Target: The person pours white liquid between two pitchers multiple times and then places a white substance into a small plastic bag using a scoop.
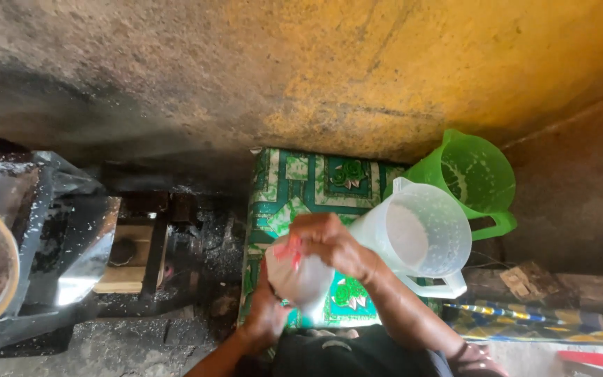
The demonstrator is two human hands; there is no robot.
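Head view, both hands (pixel 329 244) gripping filled clear bag (pixel 298 276) (white contents), white jug (pixel 420 237), green jug (pixel 472 174)

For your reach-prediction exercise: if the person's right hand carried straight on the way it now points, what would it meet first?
The right hand points up-left across the small bag it grips. Beyond lies the green patterned cloth, probably first, though depth is unclear.
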